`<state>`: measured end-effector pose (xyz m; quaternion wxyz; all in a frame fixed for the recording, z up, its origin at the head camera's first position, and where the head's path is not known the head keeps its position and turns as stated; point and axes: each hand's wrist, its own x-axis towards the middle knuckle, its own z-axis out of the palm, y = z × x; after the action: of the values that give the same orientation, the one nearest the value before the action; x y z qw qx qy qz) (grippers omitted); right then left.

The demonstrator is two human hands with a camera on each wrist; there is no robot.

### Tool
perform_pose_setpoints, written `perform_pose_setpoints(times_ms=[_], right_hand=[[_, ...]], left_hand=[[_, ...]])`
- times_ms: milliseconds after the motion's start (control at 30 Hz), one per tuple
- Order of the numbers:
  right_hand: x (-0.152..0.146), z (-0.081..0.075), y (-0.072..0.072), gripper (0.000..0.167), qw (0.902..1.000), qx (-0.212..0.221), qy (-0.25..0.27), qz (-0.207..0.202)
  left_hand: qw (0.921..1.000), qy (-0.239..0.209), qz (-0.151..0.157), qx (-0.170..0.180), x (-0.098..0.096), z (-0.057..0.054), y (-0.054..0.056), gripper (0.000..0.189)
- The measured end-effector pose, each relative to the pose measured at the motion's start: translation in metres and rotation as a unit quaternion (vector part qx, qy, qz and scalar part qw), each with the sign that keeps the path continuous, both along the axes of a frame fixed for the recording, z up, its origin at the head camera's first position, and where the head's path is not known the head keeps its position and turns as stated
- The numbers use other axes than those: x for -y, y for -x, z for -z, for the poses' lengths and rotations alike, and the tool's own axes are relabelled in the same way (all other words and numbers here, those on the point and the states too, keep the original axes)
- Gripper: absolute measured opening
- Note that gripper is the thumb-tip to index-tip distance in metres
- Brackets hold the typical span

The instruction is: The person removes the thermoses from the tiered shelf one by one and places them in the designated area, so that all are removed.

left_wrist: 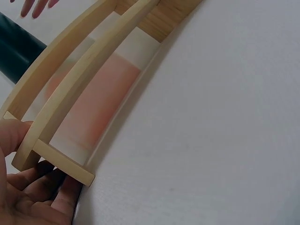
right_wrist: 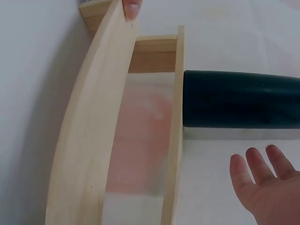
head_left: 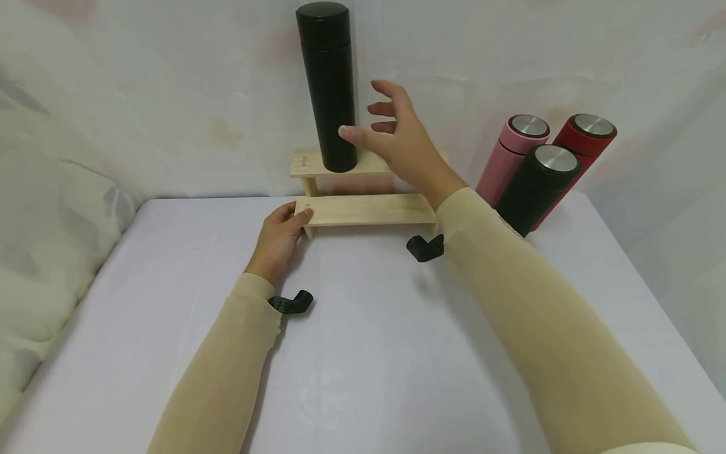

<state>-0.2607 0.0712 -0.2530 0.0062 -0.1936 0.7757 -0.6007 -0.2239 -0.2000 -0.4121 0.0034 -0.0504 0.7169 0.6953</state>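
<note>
Head view: white table [head_left: 363, 353], wrinkled pale cloth backdrop [head_left: 170, 94] behind.

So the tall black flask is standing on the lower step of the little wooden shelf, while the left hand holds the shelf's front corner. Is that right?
Not quite. The black flask stands on the upper step of the wooden shelf, not the lower one, which is bare; the head view shows this. The rest holds: the left hand grips the shelf's front left corner.

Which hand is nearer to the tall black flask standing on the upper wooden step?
Right. The right hand hovers open beside the black flask, thumb nearly touching; the left hand holds the lower step below.
</note>
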Motion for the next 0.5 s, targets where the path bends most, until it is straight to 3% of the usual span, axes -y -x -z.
perform_pose_setpoints(times_ms=[267, 500], right_hand=[[0.013, -0.004, 0.008, 0.101, 1.0000, 0.005, -0.006, -0.001], [0.024, -0.007, 0.016, 0.102, 0.9996, 0.016, 0.023, -0.006]], left_hand=[[1.0000, -0.008, -0.003, -0.002, -0.005, 0.000, 0.001, 0.061], [0.9999, -0.013, -0.005, 0.000, -0.008, 0.000, 0.000, 0.063]])
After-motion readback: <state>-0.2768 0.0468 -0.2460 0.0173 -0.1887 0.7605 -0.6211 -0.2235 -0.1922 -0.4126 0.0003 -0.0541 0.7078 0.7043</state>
